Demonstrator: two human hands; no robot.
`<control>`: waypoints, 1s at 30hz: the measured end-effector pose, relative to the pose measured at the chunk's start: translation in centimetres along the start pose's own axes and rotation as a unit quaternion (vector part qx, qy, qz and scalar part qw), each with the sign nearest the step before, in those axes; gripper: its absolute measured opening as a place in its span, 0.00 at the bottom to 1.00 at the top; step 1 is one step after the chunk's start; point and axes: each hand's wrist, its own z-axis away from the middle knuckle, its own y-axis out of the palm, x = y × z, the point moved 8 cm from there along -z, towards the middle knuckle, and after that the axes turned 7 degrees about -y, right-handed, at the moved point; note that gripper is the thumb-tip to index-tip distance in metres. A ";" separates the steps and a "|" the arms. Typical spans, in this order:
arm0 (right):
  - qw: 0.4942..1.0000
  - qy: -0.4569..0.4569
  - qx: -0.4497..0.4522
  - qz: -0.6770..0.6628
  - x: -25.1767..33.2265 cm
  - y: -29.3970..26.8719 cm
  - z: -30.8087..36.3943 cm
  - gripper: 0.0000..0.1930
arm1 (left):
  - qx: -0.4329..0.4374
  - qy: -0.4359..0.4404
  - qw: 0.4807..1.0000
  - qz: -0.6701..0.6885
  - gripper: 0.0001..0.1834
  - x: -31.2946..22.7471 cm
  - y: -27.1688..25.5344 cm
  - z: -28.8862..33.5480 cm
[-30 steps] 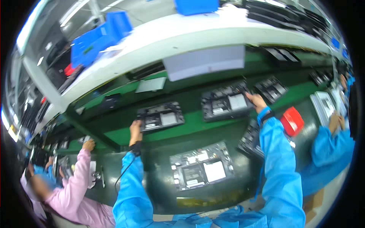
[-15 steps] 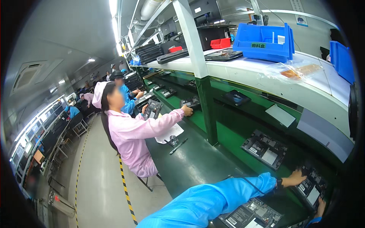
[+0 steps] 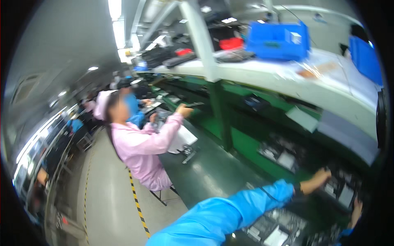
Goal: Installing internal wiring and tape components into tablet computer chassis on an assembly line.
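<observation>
At the right, my left hand (image 3: pixel 317 181) reaches out in a blue sleeve with a dark band at the wrist. Its fingers close on the upper left edge of an opened electronic device (image 3: pixel 341 185), a dark flat casing with an exposed circuit board and a pale rectangular part. My right hand (image 3: pixel 356 212) grips the same device's lower right edge; only part of this hand shows. Motion blur softens both hands. Below my left forearm lies a second opened device (image 3: pixel 275 227). A third one (image 3: pixel 281 152) rests farther back on the green surface.
A green-topped bench (image 3: pixel 221 182) runs away to the left. A person in pink (image 3: pixel 141 139) sits there, handling devices. Above stands a white shelf (image 3: pixel 262 76) with a blue bin (image 3: pixel 279 43), carried by an upright post (image 3: pixel 221 115). Pale sheets (image 3: pixel 303 119) lean beneath it.
The view has shifted and blurred. The device between my hands has moved a little farther away and to the right. The person in pink has drawn one hand back from the shelf's underside.
</observation>
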 end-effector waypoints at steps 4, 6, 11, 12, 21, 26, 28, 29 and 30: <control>0.990 0.129 -0.063 0.016 15.6 -6.1 15.5 0.24 | 0.124 0.014 0.991 -0.046 0.18 -12.5 6.2 9.8; 0.987 0.079 -0.135 -0.048 19.4 -5.5 18.7 0.24 | 0.179 0.015 0.983 0.026 0.21 -15.7 5.9 12.1; 0.980 0.090 -0.175 0.011 27.0 -5.6 33.0 0.17 | 0.272 0.022 0.962 -0.018 0.35 -16.7 11.7 19.1; 0.970 0.120 -0.213 -0.002 25.2 -6.6 36.1 0.17 | 0.300 0.039 0.953 -0.027 0.37 -14.5 13.4 19.4; 0.917 0.156 -0.353 -0.100 14.9 -8.6 46.2 0.13 | 0.395 0.044 0.894 -0.206 0.56 -5.6 20.4 23.4; 0.910 0.133 -0.354 0.173 15.3 -12.4 46.9 0.17 | 0.372 0.209 0.836 -0.344 0.40 -11.6 15.2 26.7; 0.846 0.014 -0.459 0.271 20.2 -12.1 47.9 0.19 | 0.367 0.299 0.799 -0.371 0.27 -15.4 10.6 30.1; 0.830 0.023 -0.519 0.203 23.9 -11.0 48.3 0.21 | 0.359 0.318 0.782 -0.399 0.21 -16.3 7.6 31.6; 0.829 0.000 -0.524 0.194 25.6 -10.8 49.4 0.23 | 0.347 0.332 0.776 -0.409 0.18 -16.5 4.7 32.8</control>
